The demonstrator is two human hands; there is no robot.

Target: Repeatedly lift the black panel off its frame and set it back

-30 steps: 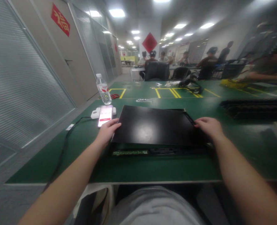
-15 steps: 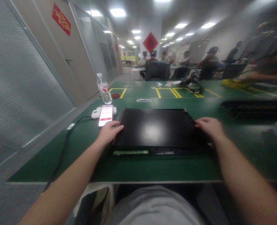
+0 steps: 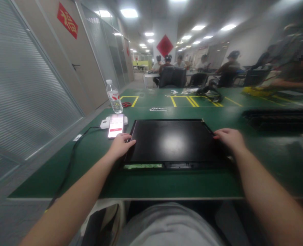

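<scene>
A black display panel [image 3: 169, 141] lies flat in front of me, its glossy face up, within a dark frame [image 3: 192, 165]. Along the near edge of that frame shows a strip of green circuit board [image 3: 143, 166]. My left hand [image 3: 121, 145] grips the left side, thumb on top and fingers at the edge. On the opposite side, my right hand [image 3: 229, 138] pinches the right edge with its fingertips. The undersides of the panel and frame are hidden.
Left of the panel, a lit phone [image 3: 115, 128] leans on a white power strip [image 3: 105, 123]. Behind it stands a water bottle [image 3: 114, 97] beside red-handled scissors [image 3: 126, 104]. A long black part [image 3: 276, 118] lies right on the green table [image 3: 177, 186]. Several people sit farther back.
The panel has shifted slightly toward me and settled lower, so the frame's far rim shows more evenly around it. Both hands stay on its sides, the left a touch lower.
</scene>
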